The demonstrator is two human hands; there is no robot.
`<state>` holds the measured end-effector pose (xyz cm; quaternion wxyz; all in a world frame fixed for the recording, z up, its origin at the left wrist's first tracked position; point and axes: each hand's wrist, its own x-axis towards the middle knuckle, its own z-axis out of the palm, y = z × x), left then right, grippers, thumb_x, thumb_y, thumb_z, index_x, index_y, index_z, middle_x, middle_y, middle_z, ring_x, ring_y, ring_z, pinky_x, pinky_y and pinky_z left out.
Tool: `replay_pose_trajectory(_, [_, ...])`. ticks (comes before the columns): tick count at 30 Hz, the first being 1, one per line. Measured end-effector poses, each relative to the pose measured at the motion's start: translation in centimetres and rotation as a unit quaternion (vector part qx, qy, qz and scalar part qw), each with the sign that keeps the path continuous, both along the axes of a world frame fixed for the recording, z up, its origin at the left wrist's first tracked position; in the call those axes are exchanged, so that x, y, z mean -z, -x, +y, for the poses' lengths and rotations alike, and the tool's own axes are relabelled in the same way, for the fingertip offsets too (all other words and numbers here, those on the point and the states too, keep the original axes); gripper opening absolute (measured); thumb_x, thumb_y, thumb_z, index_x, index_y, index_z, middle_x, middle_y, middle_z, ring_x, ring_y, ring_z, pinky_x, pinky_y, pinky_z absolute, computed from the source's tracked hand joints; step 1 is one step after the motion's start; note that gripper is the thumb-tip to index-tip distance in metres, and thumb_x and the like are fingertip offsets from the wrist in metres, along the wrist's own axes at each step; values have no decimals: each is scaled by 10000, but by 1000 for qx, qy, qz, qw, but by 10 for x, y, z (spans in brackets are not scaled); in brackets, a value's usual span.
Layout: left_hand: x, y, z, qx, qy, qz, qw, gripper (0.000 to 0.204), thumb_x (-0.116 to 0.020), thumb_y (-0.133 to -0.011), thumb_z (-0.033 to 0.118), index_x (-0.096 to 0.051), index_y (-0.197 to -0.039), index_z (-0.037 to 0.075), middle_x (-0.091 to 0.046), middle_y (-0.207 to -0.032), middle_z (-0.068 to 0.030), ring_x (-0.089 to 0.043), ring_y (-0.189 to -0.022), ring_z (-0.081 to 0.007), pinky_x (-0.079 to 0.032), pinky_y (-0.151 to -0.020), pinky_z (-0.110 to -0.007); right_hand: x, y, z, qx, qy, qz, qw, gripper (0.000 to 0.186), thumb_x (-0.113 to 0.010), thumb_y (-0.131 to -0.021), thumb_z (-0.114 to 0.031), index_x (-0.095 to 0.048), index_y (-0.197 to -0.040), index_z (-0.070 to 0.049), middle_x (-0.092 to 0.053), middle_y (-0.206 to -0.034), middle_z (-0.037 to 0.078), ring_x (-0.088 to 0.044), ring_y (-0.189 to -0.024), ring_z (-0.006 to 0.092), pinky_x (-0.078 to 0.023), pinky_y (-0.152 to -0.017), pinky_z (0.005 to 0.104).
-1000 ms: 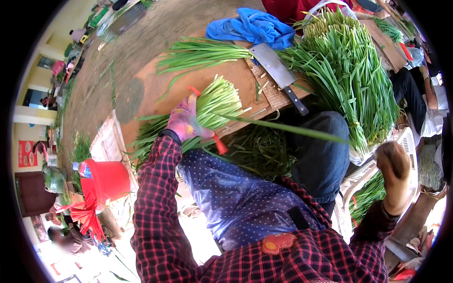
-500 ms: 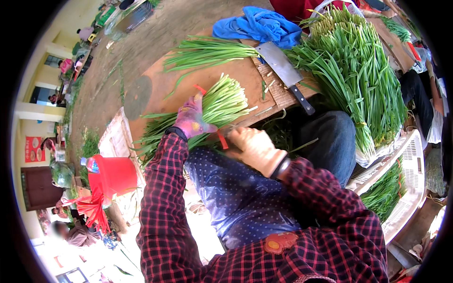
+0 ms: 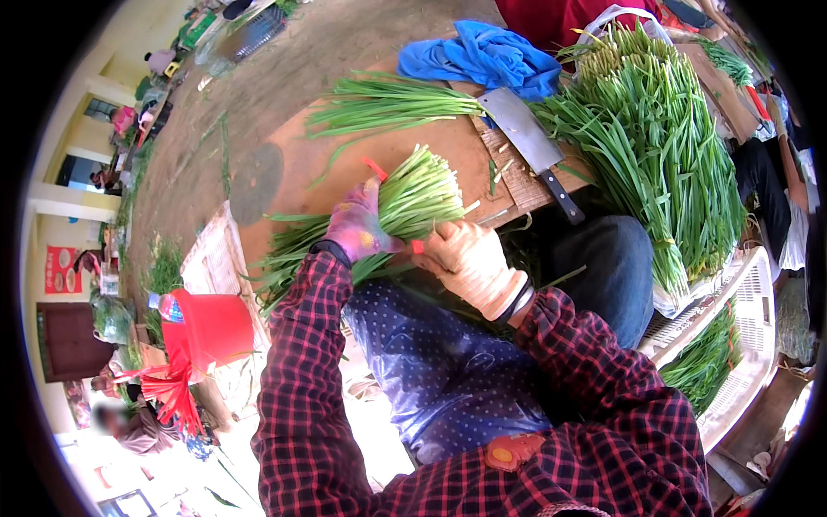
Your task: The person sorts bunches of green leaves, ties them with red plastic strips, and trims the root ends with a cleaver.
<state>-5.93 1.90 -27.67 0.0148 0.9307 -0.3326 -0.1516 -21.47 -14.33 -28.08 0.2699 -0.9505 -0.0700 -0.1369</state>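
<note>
A bundle of garlic chives (image 3: pixel 433 185), pale cut ends to the right and green leaves to the left, lies across the near edge of the board. My left hand (image 3: pixel 355 226), in a purple patterned glove, is closed around its middle. One end of a red tie strip (image 3: pixel 373 168) sticks up above that hand. Just below the bundle, my right hand (image 3: pixel 474 265), in a pale orange glove, pinches the strip's other end close to the left thumb. The strip's path under the bundle is hidden.
Beyond the bundle lie loose chives (image 3: pixel 396 103) and a cleaver (image 3: pixel 525 133). A blue cloth (image 3: pixel 482 60) is behind them. At right, a tall chive pile (image 3: pixel 659 146) stands by a white crate (image 3: pixel 754 362). Red strips (image 3: pixel 172 398) hang by a red bucket (image 3: pixel 220 327) at left.
My right hand has moved up and left, closer to the bundle's underside, bringing its end of the red strip nearer. My left hand keeps its hold. The view has shifted slightly.
</note>
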Motion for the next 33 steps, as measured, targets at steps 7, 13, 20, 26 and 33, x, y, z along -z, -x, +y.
replay_pose_trajectory(7, [-8, 5, -13, -27, 17, 56, 998, 1185, -895, -510, 504, -325, -1428, 18, -458, -1359, -213, -463, -1259, -382, -407, -1053, -426, 3, -79, 3, 20, 110, -78, 991, 137, -686, -779, -250, -635, -753, -126, -610, -811, 71, -651, -777, 280, -533, -633, 441])
replay_pose_trajectory(13, [-6, -25, 8, -34, 160, 217, 962, 876, -805, -694, 348, -415, -1395, -5, -528, -1334, -203, -532, -1208, -333, -427, -1031, -414, -5, -114, -5, 20, -65, 99, 993, 233, -682, -827, -321, -696, -942, -118, -651, -1000, 119, -646, -947, 334, -521, -800, 454])
replay_pose_trajectory(20, [-19, -38, 6, -163, 480, 536, 675, 386, -556, -952, 182, -569, -1283, -19, -608, -1250, -112, -566, -1147, -210, -410, -1030, -328, -3, -127, -9, 38, -78, 82, 993, 241, -651, -844, -315, -680, -970, -112, -643, -971, 137, -645, -910, 357, -523, -777, 467])
replay_pose_trajectory(26, [21, -56, -4, -220, 483, 426, 733, 329, -569, -971, 205, -623, -1225, 4, -653, -1162, -70, -596, -1063, -174, -445, -972, -308, 5, -122, -7, 38, -127, 33, 991, 230, -638, -867, -310, -693, -983, -120, -624, -948, 124, -642, -888, 350, -522, -750, 452])
replay_pose_trajectory(33, [35, -62, -7, -212, 367, 237, 874, 297, -597, -949, 193, -654, -1166, -3, -681, -1054, -68, -594, -985, -125, -467, -879, -292, 0, -122, -3, 46, -87, 64, 993, 243, -625, -872, -287, -684, -1007, -94, -641, -967, 143, -649, -891, 350, -530, -767, 455])
